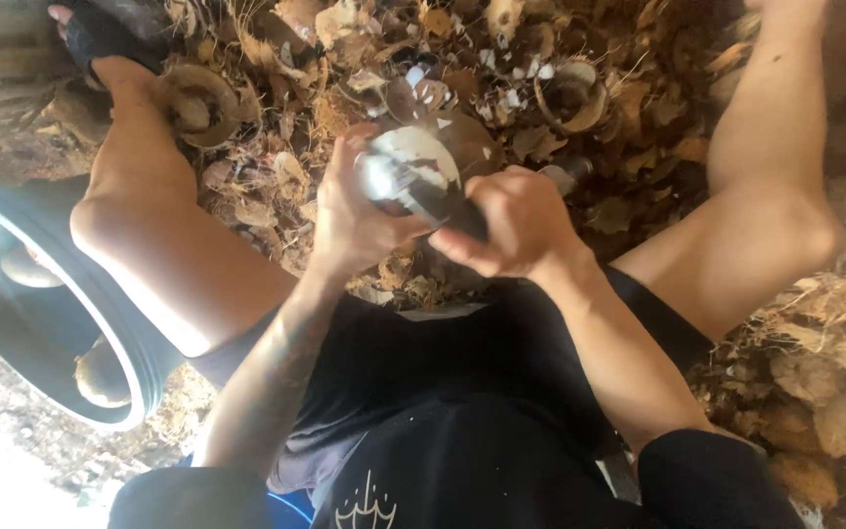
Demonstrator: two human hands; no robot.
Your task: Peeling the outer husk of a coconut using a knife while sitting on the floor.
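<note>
tub: dark round tub [46,323], well left of left hand
left hand: left hand [350,220] curled around coconut piece [408,162], cupping it from left
right hand: right hand [511,220] fist clamped on dark tool handle [457,211], blade against coconut piece
ground: husk litter [540,88] beyond both hands

**One head-worn view, aimed steeply down**

You wore the only camera on your head, and it looked almost straight down over your lap, close to your left hand [350,220] and right hand [506,220] near the frame's centre. Your bare knees spread out toward the top corners. Beyond them it took in husk-strewn ground [462,88], with a dark tub [61,343] at the left edge.
</note>
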